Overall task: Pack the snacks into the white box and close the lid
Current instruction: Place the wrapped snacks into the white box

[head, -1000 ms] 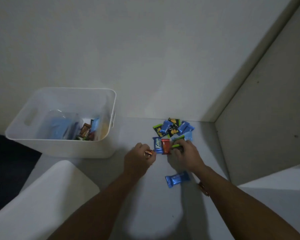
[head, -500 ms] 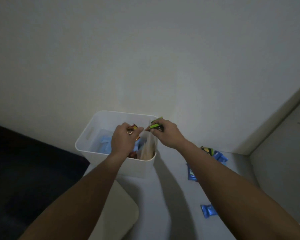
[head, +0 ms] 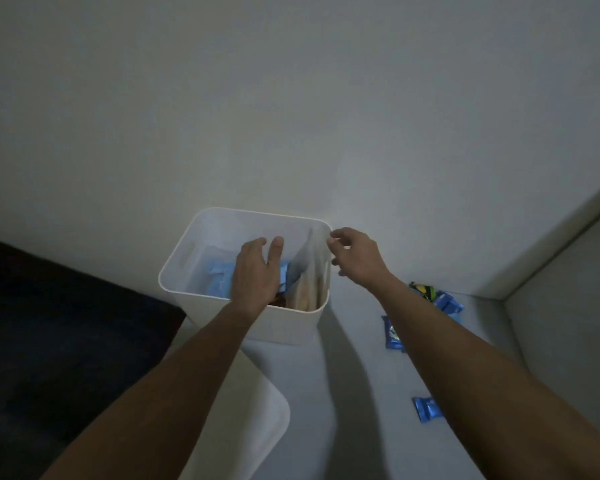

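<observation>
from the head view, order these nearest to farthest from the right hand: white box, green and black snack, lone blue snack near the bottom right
1. white box: its right rim lies just beside the right hand.
2. green and black snack: on the table, right of the forearm.
3. lone blue snack: closest to the camera, far below the hand.

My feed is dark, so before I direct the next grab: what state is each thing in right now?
White box: open, partly filled with snacks.
Lid: off, lying in front of the box.
Left hand: open, empty, over the box.
Right hand: open, empty, at the box's right rim.
Loose snacks: unpacked, on the surface at right.
</observation>
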The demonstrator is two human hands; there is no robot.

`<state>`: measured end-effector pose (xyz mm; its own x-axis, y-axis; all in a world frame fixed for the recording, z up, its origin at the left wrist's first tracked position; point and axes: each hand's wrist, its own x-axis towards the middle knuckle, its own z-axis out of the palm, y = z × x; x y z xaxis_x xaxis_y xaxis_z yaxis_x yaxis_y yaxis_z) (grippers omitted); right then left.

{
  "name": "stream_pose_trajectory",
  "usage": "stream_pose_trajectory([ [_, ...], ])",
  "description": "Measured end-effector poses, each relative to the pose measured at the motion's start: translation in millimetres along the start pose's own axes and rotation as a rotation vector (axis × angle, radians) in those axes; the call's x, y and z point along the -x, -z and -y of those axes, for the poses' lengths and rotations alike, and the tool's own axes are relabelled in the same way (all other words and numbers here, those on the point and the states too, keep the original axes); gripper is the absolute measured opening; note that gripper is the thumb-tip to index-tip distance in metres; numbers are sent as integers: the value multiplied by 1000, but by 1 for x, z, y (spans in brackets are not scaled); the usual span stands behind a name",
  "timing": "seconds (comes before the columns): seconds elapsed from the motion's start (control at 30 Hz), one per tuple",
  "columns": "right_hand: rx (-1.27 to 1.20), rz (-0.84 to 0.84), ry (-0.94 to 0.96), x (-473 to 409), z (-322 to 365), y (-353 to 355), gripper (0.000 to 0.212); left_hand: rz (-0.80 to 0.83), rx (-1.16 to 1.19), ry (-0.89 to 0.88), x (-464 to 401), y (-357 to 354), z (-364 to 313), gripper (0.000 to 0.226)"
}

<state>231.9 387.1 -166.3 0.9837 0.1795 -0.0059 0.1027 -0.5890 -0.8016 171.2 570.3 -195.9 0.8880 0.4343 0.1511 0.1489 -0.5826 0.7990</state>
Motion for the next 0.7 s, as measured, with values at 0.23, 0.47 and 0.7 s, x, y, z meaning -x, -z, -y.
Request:
stream_pose_trajectory([
  [0.23, 116, -133, -231, 51, -97, 60, 36, 44, -8, -646, 60, -75, -47, 33],
  [0.47, 286, -245, -560, 139, -218, 94, 60, 440, -262, -604, 146, -155, -44, 57],
  [0.7, 481, -221, -614, 207, -292, 81, 75, 629, -562, -514, 215, -232, -10, 97],
])
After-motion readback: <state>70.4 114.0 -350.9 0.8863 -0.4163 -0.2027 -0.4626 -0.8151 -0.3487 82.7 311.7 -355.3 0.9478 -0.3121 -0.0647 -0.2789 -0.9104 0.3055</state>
